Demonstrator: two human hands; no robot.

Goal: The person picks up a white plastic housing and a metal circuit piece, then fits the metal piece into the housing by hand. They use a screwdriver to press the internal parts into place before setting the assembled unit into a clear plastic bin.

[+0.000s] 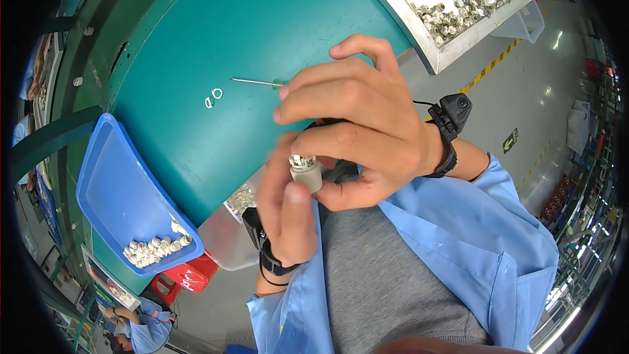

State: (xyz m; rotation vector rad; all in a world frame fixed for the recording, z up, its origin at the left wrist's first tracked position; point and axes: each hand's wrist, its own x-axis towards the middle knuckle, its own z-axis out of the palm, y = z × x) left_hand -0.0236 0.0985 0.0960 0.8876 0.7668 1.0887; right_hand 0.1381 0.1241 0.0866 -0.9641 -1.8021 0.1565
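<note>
This is a factory assembly hall. A green worktop (pixel 262 19) carries a blue bin (pixel 111 190) of small white parts and a white tray (pixel 426 39) heaped with metal pieces. Yellow lines (pixel 491 65) mark the grey floor (pixel 524 98), and another worker (pixel 141 328) wears the same blue uniform.

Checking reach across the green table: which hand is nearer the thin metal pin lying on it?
Right. The right hand has its fingers just beside the pin; the left hand sits lower, farther from it, at the small grey cylindrical part.
</note>
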